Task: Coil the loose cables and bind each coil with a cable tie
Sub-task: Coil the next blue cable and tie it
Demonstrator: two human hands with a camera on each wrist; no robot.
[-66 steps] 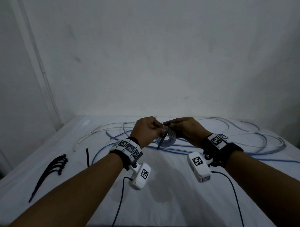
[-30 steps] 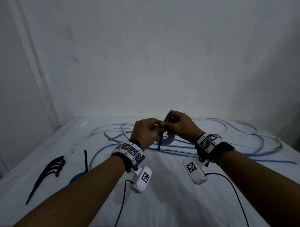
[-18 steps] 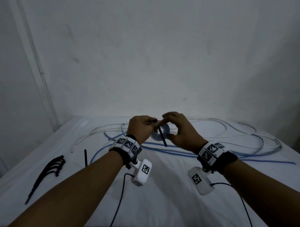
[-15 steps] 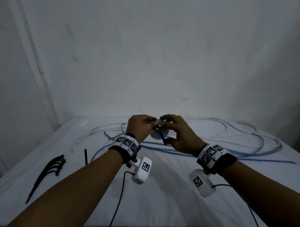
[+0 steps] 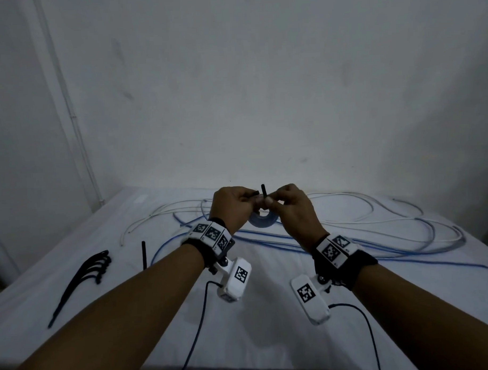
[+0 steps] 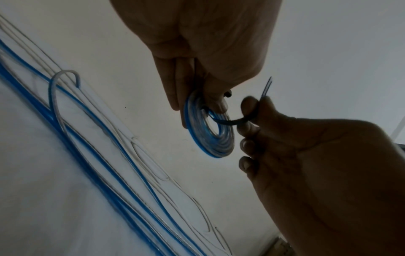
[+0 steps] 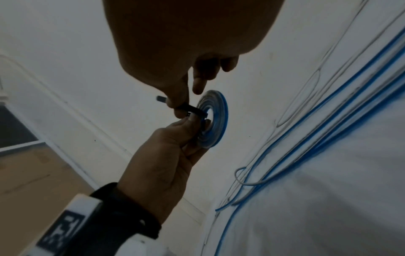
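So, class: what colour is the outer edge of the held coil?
Blue, on the coil; clearest in the left wrist view.

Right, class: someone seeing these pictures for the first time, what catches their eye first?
Both hands meet above the white table: the left hand holds a small blue coil, while the right hand pinches a black cable tie threaded through its centre. Behind, loose blue and white cables sprawl; spare ties lie far left.

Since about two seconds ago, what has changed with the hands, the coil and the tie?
The cable tie hung below the hands; now its tail points up above them, and it loops through the coil. Both hands rose slightly. The left hand still holds the coil, and the right hand pinches the tie. The spare ties and loose cables lie on the table as before.
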